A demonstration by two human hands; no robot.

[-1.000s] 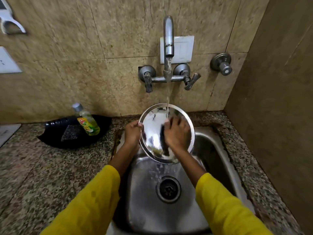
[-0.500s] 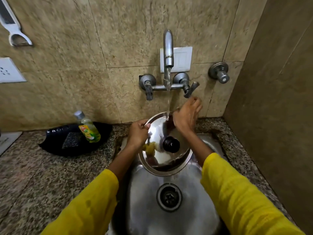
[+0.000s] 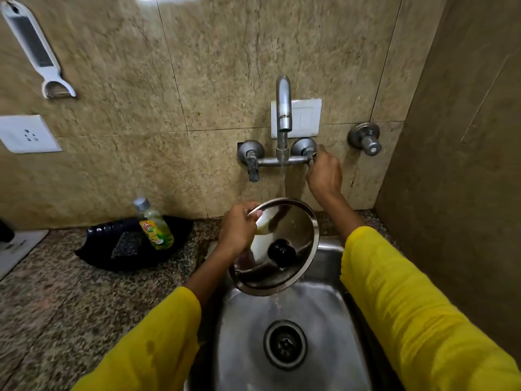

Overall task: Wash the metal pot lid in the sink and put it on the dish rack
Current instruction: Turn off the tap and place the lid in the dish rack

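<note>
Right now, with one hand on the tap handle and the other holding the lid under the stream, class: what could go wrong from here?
1. The left hand alone pinches the round steel pot lid at its wet rim; it might slip and clatter into the steel sink.
2. The right hand grips the right tap handle; a turn the wrong way could splash water off the tilted lid onto the yellow sleeves.

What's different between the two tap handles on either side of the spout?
The left tap handle hangs free, lever pointing down, untouched. The right tap handle is mostly hidden under the right hand, which grips it, so its lever's angle cannot be told. Both are grey metal, wall-mounted, feeding the same spout.
</note>
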